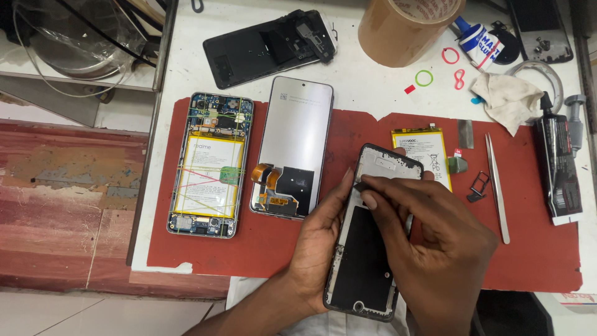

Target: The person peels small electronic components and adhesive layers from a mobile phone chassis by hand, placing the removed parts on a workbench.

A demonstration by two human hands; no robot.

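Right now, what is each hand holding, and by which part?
The left hand grips the phone frame by its left edge. The right hand pinches something small and dark against the frame's upper part; what it is cannot be told.

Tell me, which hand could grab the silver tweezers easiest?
Probably the right hand. The tweezers lie on the red mat just to its right, while the left hand cradles the phone frame from the far side.
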